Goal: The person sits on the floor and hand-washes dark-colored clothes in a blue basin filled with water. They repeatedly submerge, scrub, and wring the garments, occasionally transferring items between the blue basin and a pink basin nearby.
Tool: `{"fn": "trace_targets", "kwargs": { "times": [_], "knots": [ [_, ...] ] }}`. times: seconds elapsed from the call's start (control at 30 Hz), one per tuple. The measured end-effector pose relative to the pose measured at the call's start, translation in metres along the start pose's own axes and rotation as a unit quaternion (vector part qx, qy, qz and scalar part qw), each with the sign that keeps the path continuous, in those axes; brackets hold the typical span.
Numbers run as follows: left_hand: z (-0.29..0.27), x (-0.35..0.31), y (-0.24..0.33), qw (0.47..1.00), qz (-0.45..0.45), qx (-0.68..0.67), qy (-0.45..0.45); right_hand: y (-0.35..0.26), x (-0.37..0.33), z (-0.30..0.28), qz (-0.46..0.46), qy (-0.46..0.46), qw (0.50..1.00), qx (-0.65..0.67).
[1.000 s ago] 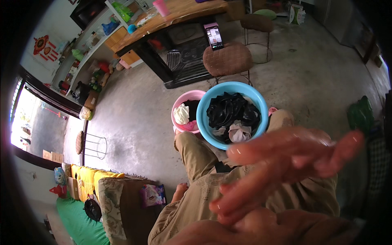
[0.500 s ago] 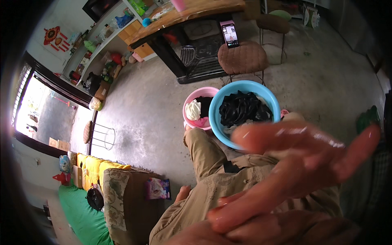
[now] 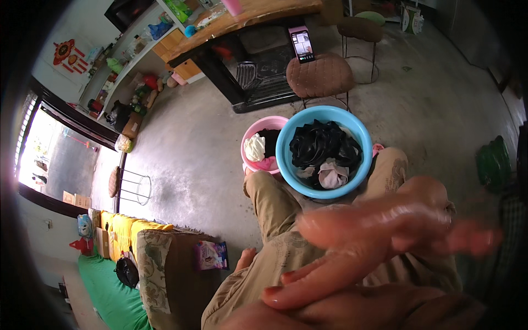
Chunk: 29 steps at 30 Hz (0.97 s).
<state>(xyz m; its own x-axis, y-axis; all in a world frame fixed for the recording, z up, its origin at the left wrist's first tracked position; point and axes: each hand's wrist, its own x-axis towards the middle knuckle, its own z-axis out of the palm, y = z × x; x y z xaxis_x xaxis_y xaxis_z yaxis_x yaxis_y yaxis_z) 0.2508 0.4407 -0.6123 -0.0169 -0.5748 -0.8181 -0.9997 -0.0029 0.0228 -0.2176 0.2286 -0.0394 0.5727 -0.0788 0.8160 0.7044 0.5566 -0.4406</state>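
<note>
Both hands are close to the camera at lower right, wet and glossy, one against the other. My right hand (image 3: pixel 379 225) lies on top, its fingers stretched out and apart, with nothing visible between them; a fingertip at its right is smeared by motion. Beneath it, along the lower edge, is my left hand (image 3: pixel 352 311), its fingers mostly hidden. Beyond the hands a blue basin (image 3: pixel 282 165) stands between my knees, holding black clothes (image 3: pixel 319 144) and a greyish-pink cloth (image 3: pixel 333 174). Left of it, a smaller pink basin (image 3: pixel 245 144) holds white, black and pink clothes.
A padded brown stool (image 3: pixel 320 77) bearing a phone (image 3: pixel 302 45) stands behind the basins, before a wooden-topped table (image 3: pixel 242 27). A couch (image 3: pixel 157 264) with a purple packet (image 3: pixel 211 255) at its side is at left. A wire stool (image 3: pixel 135 187) lies near the doorway.
My hands have shifted slightly down and left against each other, and the finger at far right has dropped. The greyish-pink cloth in the blue basin has come into sight.
</note>
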Motion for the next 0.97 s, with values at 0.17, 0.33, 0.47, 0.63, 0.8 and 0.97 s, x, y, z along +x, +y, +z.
{"fn": "trace_targets", "kwargs": {
  "times": [0.17, 0.33, 0.47, 0.63, 0.8, 0.97],
  "knots": [
    [0.003, 0.004, 0.001, 1.000, 0.001, 0.005, 0.009, -0.001, -0.009, -0.004, 0.000, 0.035, 0.999, 0.019],
    [0.017, -0.008, -0.002, 1.000, -0.004, 0.013, -0.004, -0.011, 0.000, -0.015, -0.023, 0.029, 0.999, 0.026],
    [0.008, -0.001, -0.002, 1.000, 0.003, 0.024, 0.000, -0.001, 0.001, -0.010, 0.003, -0.003, 0.999, 0.034],
    [0.021, -0.004, -0.006, 1.000, -0.007, 0.020, -0.003, -0.005, -0.010, -0.025, -0.025, 0.046, 0.997, 0.052],
    [0.022, -0.001, -0.001, 0.999, -0.001, 0.033, -0.007, -0.005, -0.002, -0.026, -0.005, 0.007, 0.998, 0.066],
    [0.012, -0.006, -0.001, 0.999, 0.000, 0.036, -0.006, 0.027, -0.024, 0.016, -0.002, 0.032, 0.993, 0.115]
  ]
}}
